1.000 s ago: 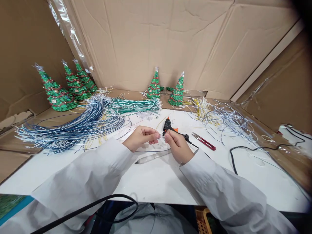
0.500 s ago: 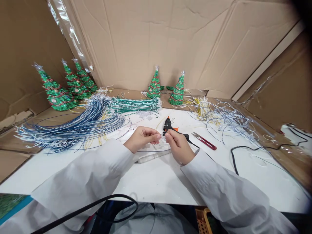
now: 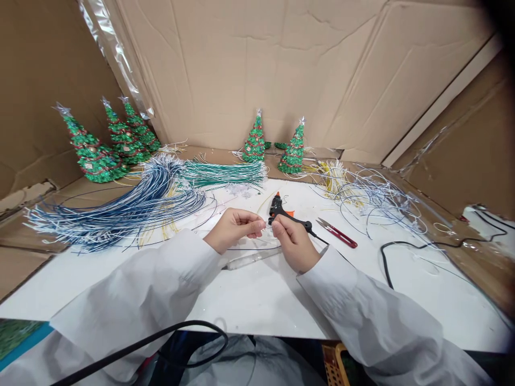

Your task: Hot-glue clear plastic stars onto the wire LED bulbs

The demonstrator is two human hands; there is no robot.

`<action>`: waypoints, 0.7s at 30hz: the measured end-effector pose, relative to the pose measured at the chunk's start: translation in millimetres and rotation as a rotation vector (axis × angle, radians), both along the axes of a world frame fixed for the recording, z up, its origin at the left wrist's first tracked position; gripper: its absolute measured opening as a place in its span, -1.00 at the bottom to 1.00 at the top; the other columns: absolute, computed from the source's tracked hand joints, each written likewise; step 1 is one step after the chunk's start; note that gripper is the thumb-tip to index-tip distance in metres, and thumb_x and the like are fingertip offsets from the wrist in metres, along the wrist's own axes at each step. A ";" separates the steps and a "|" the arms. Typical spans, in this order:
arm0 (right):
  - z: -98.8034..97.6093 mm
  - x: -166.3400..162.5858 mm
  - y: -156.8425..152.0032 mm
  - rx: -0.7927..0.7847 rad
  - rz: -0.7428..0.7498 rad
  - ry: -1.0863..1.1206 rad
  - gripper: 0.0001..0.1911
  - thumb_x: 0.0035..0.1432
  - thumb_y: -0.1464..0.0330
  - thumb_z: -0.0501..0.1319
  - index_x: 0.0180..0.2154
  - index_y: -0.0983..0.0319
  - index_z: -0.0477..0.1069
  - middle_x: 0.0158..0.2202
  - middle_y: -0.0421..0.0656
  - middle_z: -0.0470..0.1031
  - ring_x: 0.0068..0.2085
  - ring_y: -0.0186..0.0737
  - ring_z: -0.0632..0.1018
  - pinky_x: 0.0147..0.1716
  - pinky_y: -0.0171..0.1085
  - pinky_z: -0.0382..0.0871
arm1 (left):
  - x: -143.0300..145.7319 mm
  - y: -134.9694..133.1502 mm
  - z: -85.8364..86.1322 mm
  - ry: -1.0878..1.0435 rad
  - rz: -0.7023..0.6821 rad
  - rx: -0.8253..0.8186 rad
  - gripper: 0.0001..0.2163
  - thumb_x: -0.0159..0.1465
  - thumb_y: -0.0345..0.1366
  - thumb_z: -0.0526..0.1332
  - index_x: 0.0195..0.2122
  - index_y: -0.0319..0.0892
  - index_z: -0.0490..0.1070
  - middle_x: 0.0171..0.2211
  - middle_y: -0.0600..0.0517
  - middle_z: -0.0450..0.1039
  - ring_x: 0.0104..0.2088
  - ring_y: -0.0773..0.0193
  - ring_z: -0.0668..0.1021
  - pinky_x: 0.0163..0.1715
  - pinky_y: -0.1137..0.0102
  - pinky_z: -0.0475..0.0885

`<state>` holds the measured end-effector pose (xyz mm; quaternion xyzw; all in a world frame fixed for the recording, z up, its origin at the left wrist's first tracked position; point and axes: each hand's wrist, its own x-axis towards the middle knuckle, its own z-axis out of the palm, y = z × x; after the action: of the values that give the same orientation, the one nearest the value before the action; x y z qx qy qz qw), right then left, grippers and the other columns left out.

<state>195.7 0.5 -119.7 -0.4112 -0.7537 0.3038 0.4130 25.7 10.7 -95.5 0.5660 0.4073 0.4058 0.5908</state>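
Close together over the middle of the white board, both my hands pinch at something tiny. My left hand has thumb and forefinger closed on a small pale bit too fine to name. Facing it, my right hand is also closed, thumb against forefinger, its contents hidden. A black glue gun with an orange tip lies just behind my right fingers. Below the hands rests a clear tube with a dark tip. Red-handled thread snips lie to the right, blades pointing away to the left.
Blue-white wires spread at left, green-white wires behind. Small Christmas trees stand along the cardboard wall. Tangled wires and a yellow-white bundle lie back right. A black cable crosses the right side; another hangs over my lap.
My right hand has shifted very slightly left. Otherwise the pinched fingers and surrounding objects stay nearly the same.
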 end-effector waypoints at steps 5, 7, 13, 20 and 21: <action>-0.5 0.6 -0.8 0.001 0.001 0.009 -0.67 0.25 0.23 -0.07 -0.54 0.18 0.10 -0.62 -0.29 0.10 -0.54 -0.32 0.20 -0.51 -0.31 0.04 | 0.2 0.3 -1.6 -0.018 -0.009 -0.009 -0.67 -0.10 -0.08 0.38 -0.51 -0.30 0.51 -0.65 0.06 0.43 -0.62 0.43 0.38 -0.54 0.49 0.31; -0.3 0.8 -1.2 -0.001 0.004 0.007 -0.68 0.25 0.24 -0.07 -0.54 0.18 0.10 -0.62 -0.29 0.10 -0.54 -0.31 0.20 -0.51 -0.31 0.04 | 0.0 0.3 -2.1 -0.016 -0.014 -0.005 -0.67 -0.10 -0.08 0.39 -0.51 -0.30 0.51 -0.65 0.06 0.43 -0.62 0.44 0.37 -0.55 0.50 0.31; 0.2 0.9 -0.6 -0.001 0.015 0.005 -0.68 0.26 0.25 -0.07 -0.54 0.18 0.10 -0.63 -0.29 0.10 -0.54 -0.32 0.19 -0.51 -0.31 0.04 | -0.7 -0.1 -1.6 0.006 -0.006 0.015 -0.67 -0.09 -0.08 0.38 -0.50 -0.30 0.51 -0.64 0.05 0.43 -0.62 0.43 0.38 -0.56 0.50 0.31; -1.9 0.5 1.4 -0.003 0.021 0.000 -0.66 0.25 0.22 -0.07 -0.55 0.18 0.10 -0.63 -0.29 0.11 -0.54 -0.32 0.20 -0.51 -0.31 0.05 | -1.8 0.1 -1.3 0.019 -0.011 0.014 -0.67 -0.10 -0.08 0.38 -0.51 -0.29 0.51 -0.65 0.07 0.42 -0.62 0.43 0.38 -0.56 0.50 0.31; -1.6 0.6 1.7 -0.004 0.022 0.006 -0.66 0.26 0.22 -0.07 -0.55 0.18 0.10 -0.63 -0.29 0.10 -0.55 -0.32 0.20 -0.51 -0.31 0.04 | -1.7 0.0 -1.5 0.009 -0.011 0.009 -0.67 -0.10 -0.08 0.38 -0.50 -0.29 0.51 -0.65 0.06 0.43 -0.62 0.42 0.38 -0.55 0.49 0.32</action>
<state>196.3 2.1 -121.4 -0.4030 -0.7563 0.3111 0.4110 24.0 10.7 -97.0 0.5730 0.4049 0.4017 0.5885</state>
